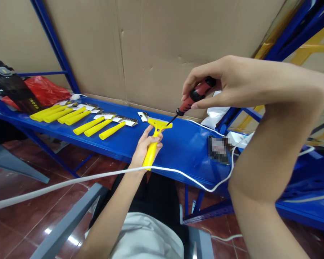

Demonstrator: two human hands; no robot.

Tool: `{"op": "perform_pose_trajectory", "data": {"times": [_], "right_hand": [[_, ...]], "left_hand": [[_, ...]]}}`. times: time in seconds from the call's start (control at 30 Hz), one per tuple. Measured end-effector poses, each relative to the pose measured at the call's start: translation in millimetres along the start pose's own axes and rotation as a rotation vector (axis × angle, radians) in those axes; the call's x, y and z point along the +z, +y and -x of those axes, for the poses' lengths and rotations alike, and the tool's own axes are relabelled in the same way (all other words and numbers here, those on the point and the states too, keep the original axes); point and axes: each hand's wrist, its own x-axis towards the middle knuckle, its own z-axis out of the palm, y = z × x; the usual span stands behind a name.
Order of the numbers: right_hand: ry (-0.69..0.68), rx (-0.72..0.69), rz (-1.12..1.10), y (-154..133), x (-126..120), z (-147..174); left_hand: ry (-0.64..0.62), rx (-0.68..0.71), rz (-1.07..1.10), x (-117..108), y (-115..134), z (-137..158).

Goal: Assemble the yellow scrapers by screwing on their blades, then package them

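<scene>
My left hand (148, 145) is wrapped round the handle of a yellow scraper (151, 153), its wide head pointing away from me. In my right hand (216, 81) is a red and black screwdriver (196, 95), held tilted from above. The screwdriver's tip meets the right side of the scraper's head. Just beyond that head lies a small black and white packet (143, 116). To the left, several yellow scrapers (98, 127) rest side by side on the blue shelf (118, 142), with white and black pieces at their heads.
A white cable (175, 169) runs across in front of the shelf. A phone-like dark object (218, 149), partly blurred, lies at right. A red plastic bag (47, 90) and a black box (23, 91) stand at far left. Cardboard (156, 54) backs the shelf; a grey chair (70, 219) is below.
</scene>
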Motion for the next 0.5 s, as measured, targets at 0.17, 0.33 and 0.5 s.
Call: {"op": "perform_pose_trajectory", "data": {"times": [0.17,0.33,0.5], "right_hand": [[-0.035,-0.004,-0.006,4.2,-1.7,1.4],[0.017,-0.042,0.070,5.4,-1.0,-1.1],[0.026,0.029,0.023,7.4,2.1,-5.8]], "left_hand": [[-0.020,-0.018,0.009,0.5,2.8,1.9],[-0.010,-0.034,-0.003,2.8,6.3,4.1],[-0.015,-0.050,-0.007,3.2,5.9,3.8]]}}
